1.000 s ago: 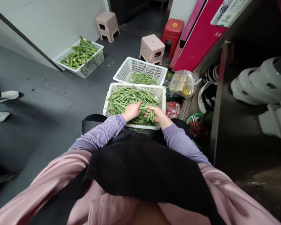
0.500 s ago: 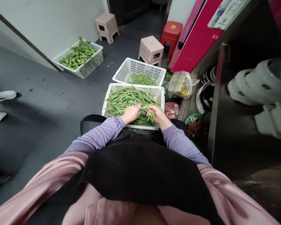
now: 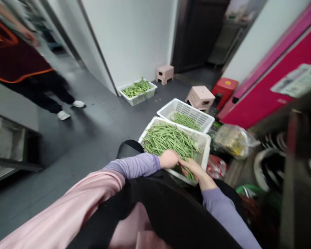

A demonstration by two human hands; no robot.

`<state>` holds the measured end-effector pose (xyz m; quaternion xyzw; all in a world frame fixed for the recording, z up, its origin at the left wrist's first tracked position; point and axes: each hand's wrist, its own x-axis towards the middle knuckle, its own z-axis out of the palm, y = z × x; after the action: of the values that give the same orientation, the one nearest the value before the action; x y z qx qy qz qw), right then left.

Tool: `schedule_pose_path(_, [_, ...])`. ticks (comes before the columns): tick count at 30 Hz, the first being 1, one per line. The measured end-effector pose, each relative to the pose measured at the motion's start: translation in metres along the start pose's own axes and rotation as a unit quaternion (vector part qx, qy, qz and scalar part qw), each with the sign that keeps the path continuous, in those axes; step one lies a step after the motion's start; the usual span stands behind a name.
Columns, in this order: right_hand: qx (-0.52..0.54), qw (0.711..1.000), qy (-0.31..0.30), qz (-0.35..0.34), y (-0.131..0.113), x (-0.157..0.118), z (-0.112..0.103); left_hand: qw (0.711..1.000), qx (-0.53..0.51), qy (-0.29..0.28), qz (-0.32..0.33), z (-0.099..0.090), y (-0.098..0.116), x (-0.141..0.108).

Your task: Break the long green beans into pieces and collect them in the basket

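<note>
A white plastic basket [image 3: 205,152] heaped with long green beans [image 3: 171,138] rests at my lap. Over its near edge my right hand [image 3: 194,168] is closed around a small bunch of green beans, whose ends stick out below the fingers. My left hand [image 3: 169,159] is closed too and meets the right hand at the bunch, pinching the beans' other end; its fingertips are partly hidden. Just beyond stands a second white basket [image 3: 168,107], touching the first, with a smaller pile of green beans [image 3: 186,121].
By the wall sits a white basket [image 3: 138,100] of green vegetables. Two pink stools [image 3: 200,97] [image 3: 165,73] and a red stool [image 3: 226,88] stand beyond. Plastic bags [image 3: 233,140] lie at right, near a green tub [image 3: 251,190]. A person [image 3: 23,65] stands at left.
My view has swung left and up, so the baskets sit further right and a person's body shows at left. My hands have drawn together at the bunch, nearer the basket's front edge.
</note>
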<state>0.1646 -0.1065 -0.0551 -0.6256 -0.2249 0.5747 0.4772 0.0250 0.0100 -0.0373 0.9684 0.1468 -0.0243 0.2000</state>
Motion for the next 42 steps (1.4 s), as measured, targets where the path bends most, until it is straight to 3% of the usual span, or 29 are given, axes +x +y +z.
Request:
schedule_pose_path(2, [-0.006,0.995,-0.098,0.02,0.006,-0.009,0.013,1.0,-0.008,-0.022,-0.001,0.009,0.004,-0.003])
schedule_pose_path(4, [0.011,0.992,-0.123,0.032,0.011,-0.014,0.019,1.0,-0.004,-0.015,0.003,0.013,0.005,-0.007])
schedule_pose_path(8, [0.064,0.994,-0.089,0.021,0.008,-0.018,0.015,0.995,0.005,0.097,-0.012,-0.004,-0.002,-0.023])
schedule_pose_path(11, [0.11,0.992,-0.062,0.004,0.001,-0.02,0.009,0.971,-0.083,0.197,-0.106,-0.022,-0.012,-0.034])
schedule_pose_path(13, [0.128,0.99,-0.051,-0.006,-0.004,-0.024,0.008,0.927,-0.235,0.211,-0.202,-0.026,-0.017,-0.036])
schedule_pose_path(15, [0.135,0.989,-0.055,-0.013,-0.006,-0.027,0.008,0.849,-0.433,0.13,-0.273,-0.026,-0.02,-0.032])
schedule_pose_path(16, [0.133,0.989,-0.066,-0.013,-0.007,-0.027,0.008,0.802,-0.522,0.09,-0.274,-0.025,-0.021,-0.027])
schedule_pose_path(18, [0.132,0.987,-0.092,-0.027,-0.008,-0.022,0.006,0.727,-0.629,0.099,-0.255,-0.024,-0.024,-0.013])
schedule_pose_path(20, [0.129,0.985,-0.108,-0.044,-0.009,-0.016,0.003,0.677,-0.691,0.126,-0.22,-0.026,-0.029,0.003])
schedule_pose_path(22, [0.118,0.985,-0.115,-0.052,-0.008,-0.013,0.001,0.645,-0.722,0.139,-0.207,-0.032,-0.034,0.017])
schedule_pose_path(24, [0.103,0.986,-0.117,-0.052,-0.007,-0.012,-0.001,0.639,-0.725,0.145,-0.212,-0.041,-0.036,0.025])
schedule_pose_path(26, [0.09,0.99,-0.095,-0.044,-0.006,-0.01,-0.002,0.669,-0.693,0.171,-0.209,-0.05,-0.032,0.027])
schedule_pose_path(28, [0.091,0.994,-0.039,-0.035,-0.006,-0.005,-0.003,0.744,-0.603,0.235,-0.169,-0.057,-0.02,0.021])
schedule_pose_path(31, [0.127,0.988,0.085,-0.015,-0.009,0.008,-0.008,0.859,-0.416,0.297,-0.024,-0.062,0.01,0.003])
schedule_pose_path(33, [0.177,0.973,0.149,0.01,-0.013,0.015,-0.011,0.883,-0.37,0.283,0.049,-0.061,0.029,-0.007])
schedule_pose_path(34, [0.204,0.966,0.16,0.023,-0.016,0.017,-0.012,0.881,-0.382,0.273,0.052,-0.059,0.035,-0.009])
schedule_pose_path(36, [0.247,0.959,0.13,0.049,-0.018,0.017,-0.011,0.855,-0.462,0.237,-0.003,-0.053,0.039,-0.006])
schedule_pose_path(39, [0.263,0.96,0.013,0.094,-0.018,0.009,-0.005,0.772,-0.604,0.156,-0.122,-0.039,0.03,0.01])
schedule_pose_path(42, [0.266,0.954,-0.073,0.118,-0.015,0.0,0.001,0.7,-0.674,0.136,-0.19,-0.026,0.016,0.021])
